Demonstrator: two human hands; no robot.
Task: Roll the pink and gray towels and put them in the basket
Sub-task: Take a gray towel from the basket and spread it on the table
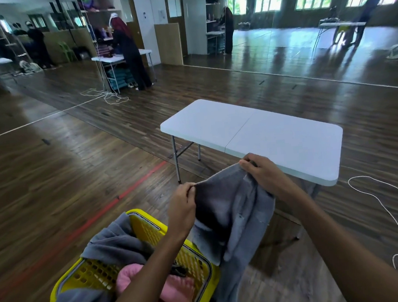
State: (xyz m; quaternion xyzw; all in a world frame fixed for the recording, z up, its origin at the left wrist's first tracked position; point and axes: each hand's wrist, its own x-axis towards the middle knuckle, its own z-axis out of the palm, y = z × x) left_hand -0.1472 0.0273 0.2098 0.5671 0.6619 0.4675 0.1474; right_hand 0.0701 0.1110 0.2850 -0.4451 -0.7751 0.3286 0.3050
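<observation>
A gray towel hangs unrolled in the air between my hands, in front of the white folding table. My left hand pinches one upper corner of it and my right hand grips the other, near the table's front edge. Below my left arm stands a yellow perforated basket on the floor. Inside it lie a crumpled pink towel and more gray towel cloth draped over its rim.
The floor is dark wood with a red tape line to the left. A white cord loops on the floor at the right. A person works at another table far back left, beside mirrored walls.
</observation>
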